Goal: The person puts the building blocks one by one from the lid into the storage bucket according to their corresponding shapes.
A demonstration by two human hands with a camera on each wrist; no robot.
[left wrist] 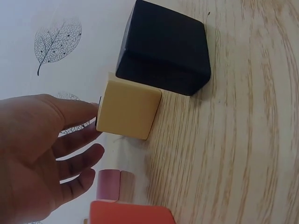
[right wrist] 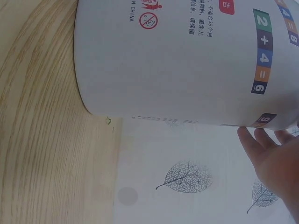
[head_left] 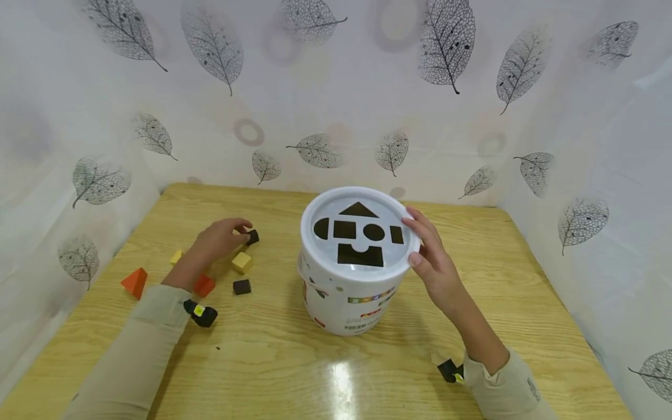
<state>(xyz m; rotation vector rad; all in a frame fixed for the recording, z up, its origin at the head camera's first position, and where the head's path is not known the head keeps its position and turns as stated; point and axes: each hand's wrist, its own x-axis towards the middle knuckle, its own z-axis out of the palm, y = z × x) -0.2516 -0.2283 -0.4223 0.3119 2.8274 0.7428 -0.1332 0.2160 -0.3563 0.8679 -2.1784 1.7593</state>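
Note:
My left hand point(head_left: 223, 238) pinches a small black block point(head_left: 253, 237) between thumb and forefinger, on the left half of the table. In the left wrist view a yellow block point(left wrist: 128, 109) hides most of that piece, while the other fingers point(left wrist: 83, 161) are spread loosely. My right hand point(head_left: 436, 265) rests on the right rim of a white bucket point(head_left: 341, 306), its fingers and thumb touching the lid's edge. Cut through the white lid point(head_left: 325, 256) are several dark shaped holes, among them a triangle, a circle and rectangles.
Nearer than the left hand lie another black block point(head_left: 242, 286) and a red block point(head_left: 203, 286). An orange triangular block point(head_left: 135, 283) sits further left. Partly behind the left forearm is one more yellow block point(head_left: 177, 256). A leaf-patterned curtain point(head_left: 346, 105) borders the wooden table point(head_left: 252, 361).

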